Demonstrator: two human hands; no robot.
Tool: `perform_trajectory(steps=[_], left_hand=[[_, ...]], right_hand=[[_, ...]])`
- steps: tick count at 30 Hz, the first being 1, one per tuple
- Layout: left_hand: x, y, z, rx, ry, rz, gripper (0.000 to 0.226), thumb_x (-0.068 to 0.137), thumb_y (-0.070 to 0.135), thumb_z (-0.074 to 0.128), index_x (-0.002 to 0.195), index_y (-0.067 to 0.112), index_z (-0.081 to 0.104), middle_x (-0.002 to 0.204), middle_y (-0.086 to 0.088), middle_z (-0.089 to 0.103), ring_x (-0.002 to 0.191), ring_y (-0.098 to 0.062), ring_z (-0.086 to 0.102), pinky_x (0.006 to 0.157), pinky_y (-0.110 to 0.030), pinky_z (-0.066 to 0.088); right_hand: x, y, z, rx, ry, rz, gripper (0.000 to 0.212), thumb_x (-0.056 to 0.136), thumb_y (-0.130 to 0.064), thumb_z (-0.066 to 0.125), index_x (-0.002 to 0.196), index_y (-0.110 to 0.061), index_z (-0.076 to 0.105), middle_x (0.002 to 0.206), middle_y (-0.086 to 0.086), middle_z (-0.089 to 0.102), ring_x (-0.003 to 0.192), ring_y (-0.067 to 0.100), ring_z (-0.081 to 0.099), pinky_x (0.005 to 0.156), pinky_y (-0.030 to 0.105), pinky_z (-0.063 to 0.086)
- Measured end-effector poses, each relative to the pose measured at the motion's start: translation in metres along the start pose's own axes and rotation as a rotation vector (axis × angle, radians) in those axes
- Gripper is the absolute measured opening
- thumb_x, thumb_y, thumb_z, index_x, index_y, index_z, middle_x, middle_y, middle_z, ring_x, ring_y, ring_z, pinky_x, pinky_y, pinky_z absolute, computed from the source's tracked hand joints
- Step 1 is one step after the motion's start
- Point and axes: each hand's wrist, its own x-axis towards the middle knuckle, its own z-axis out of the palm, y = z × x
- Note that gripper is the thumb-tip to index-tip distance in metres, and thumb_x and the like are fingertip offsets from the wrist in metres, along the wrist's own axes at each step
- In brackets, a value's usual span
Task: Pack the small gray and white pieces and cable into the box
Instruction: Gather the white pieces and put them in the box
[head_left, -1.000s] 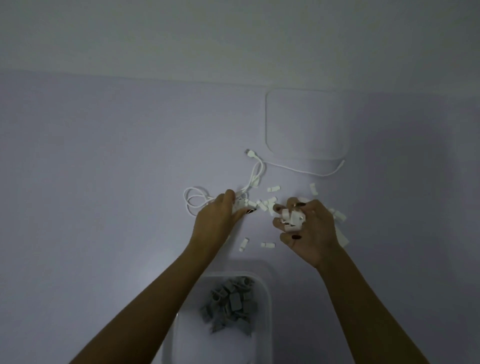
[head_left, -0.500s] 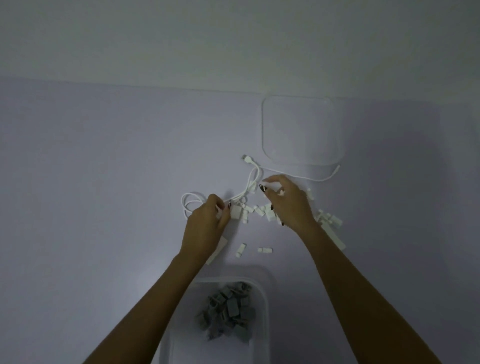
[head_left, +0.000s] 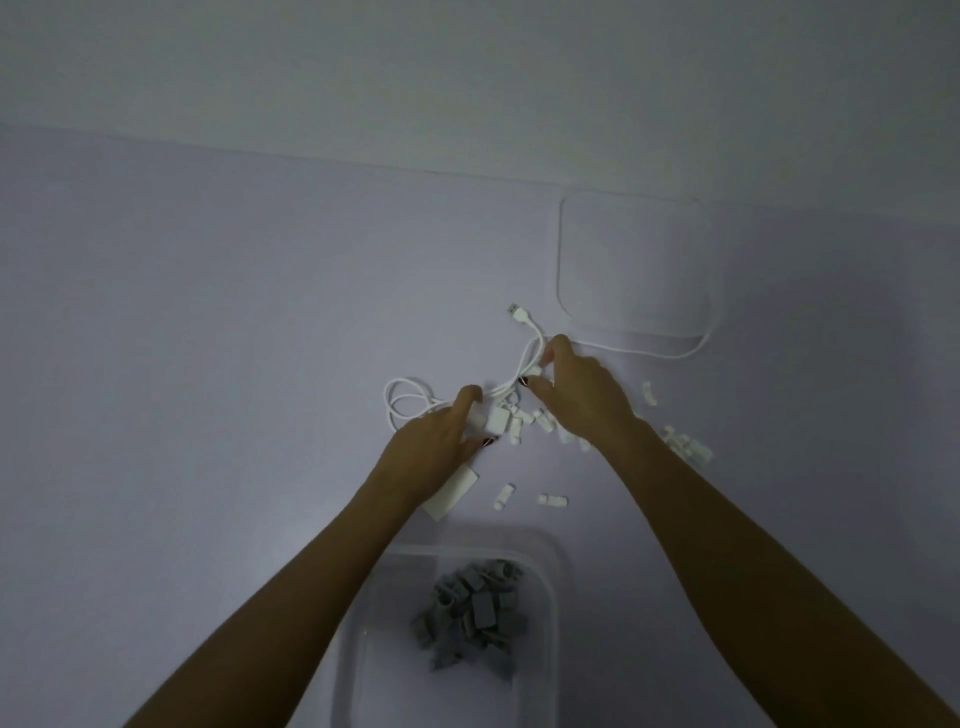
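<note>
Near me stands a clear plastic box (head_left: 546, 597) holding a heap of small gray pieces (head_left: 475, 616). Beyond it, small white pieces (head_left: 553, 500) lie scattered on the table, with more at the right (head_left: 685, 447). The white cable (head_left: 402, 400) loops to the left, and its plug (head_left: 519, 313) points away from me. My left hand (head_left: 434, 447) curls thumb and fingers round white pieces beside the cable loop. My right hand (head_left: 579, 397) pinches a small white piece between thumb and forefinger right at the cable's middle.
The box's clear lid (head_left: 634, 260) lies flat at the far right, and the cable runs along its near edge. A flat white strip (head_left: 449, 493) sits under my left wrist. The table meets a pale wall at the back.
My right hand, which held a bunch of white pieces a second ago, has reached forward to the cable and pinches a piece there. My left hand has stayed by the cable loop.
</note>
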Motion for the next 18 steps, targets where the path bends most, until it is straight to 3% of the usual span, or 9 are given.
perform_trajectory(steps=[3, 5, 8, 11, 13, 15, 18], left_hand=[[0.004, -0.001, 0.000, 0.050, -0.059, -0.059, 0.039, 0.093, 0.048, 0.049, 0.114, 0.017, 0.040, 0.108, -0.012, 0.067, 0.088, -0.031, 0.067, 0.069, -0.040, 0.055], [0.007, 0.000, 0.001, 0.052, -0.070, -0.079, 0.037, 0.093, 0.046, 0.049, 0.111, 0.015, 0.041, 0.104, -0.012, 0.067, 0.086, -0.031, 0.067, 0.069, -0.039, 0.054], [0.008, -0.001, -0.001, -0.003, -0.085, -0.084, 0.031, 0.095, 0.040, 0.049, 0.109, 0.014, 0.042, 0.098, -0.012, 0.067, 0.080, -0.028, 0.065, 0.064, -0.031, 0.048], [0.006, -0.005, -0.004, -0.155, -0.088, -0.091, 0.032, 0.091, 0.040, 0.056, 0.105, 0.016, 0.040, 0.086, -0.006, 0.064, 0.069, -0.019, 0.061, 0.060, -0.028, 0.046], [0.001, -0.005, -0.006, -0.247, -0.062, -0.085, 0.034, 0.090, 0.038, 0.059, 0.109, 0.018, 0.038, 0.079, -0.002, 0.061, 0.064, -0.011, 0.060, 0.060, -0.028, 0.048], [-0.006, -0.004, -0.008, -0.303, -0.021, -0.062, 0.035, 0.091, 0.033, 0.059, 0.120, 0.025, 0.039, 0.076, 0.005, 0.060, 0.063, -0.003, 0.059, 0.059, -0.021, 0.046], [-0.015, 0.001, -0.013, -0.444, 0.041, -0.069, 0.025, 0.096, 0.029, 0.050, 0.120, 0.033, 0.057, 0.077, 0.014, 0.061, 0.065, -0.001, 0.059, 0.057, -0.011, 0.041]], right_hand=[[-0.002, 0.004, -0.010, 0.310, -0.103, 0.130, 0.030, 0.089, -0.040, 0.062, 0.103, -0.016, 0.052, 0.086, 0.005, 0.067, 0.062, 0.017, 0.058, 0.052, 0.022, 0.041], [-0.008, 0.011, -0.021, 0.621, -0.202, 0.230, 0.023, 0.092, -0.035, 0.060, 0.100, -0.013, 0.056, 0.074, 0.006, 0.062, 0.046, 0.013, 0.046, 0.041, 0.018, 0.032], [-0.024, 0.032, -0.035, 1.189, -0.400, 0.284, 0.020, 0.099, -0.022, 0.048, 0.086, -0.007, 0.054, 0.064, 0.006, 0.053, 0.032, 0.007, 0.034, 0.034, 0.012, 0.022], [-0.041, 0.051, -0.038, 1.568, -0.578, 0.264, 0.019, 0.094, -0.020, 0.040, 0.081, -0.012, 0.051, 0.066, 0.003, 0.052, 0.031, 0.005, 0.036, 0.029, 0.011, 0.020], [-0.049, 0.060, -0.031, 1.716, -0.625, 0.224, 0.010, 0.080, -0.023, 0.046, 0.083, -0.016, 0.053, 0.075, 0.008, 0.053, 0.039, 0.011, 0.041, 0.034, 0.012, 0.017], [-0.054, 0.065, -0.024, 1.782, -0.621, 0.223, 0.022, 0.069, -0.031, 0.055, 0.087, -0.017, 0.055, 0.081, 0.009, 0.056, 0.047, 0.015, 0.045, 0.037, 0.012, 0.016], [-0.060, 0.058, -0.021, 1.714, -0.511, 0.310, 0.023, 0.082, -0.034, 0.054, 0.083, -0.012, 0.057, 0.077, 0.007, 0.059, 0.049, 0.014, 0.052, 0.036, 0.012, 0.016]])
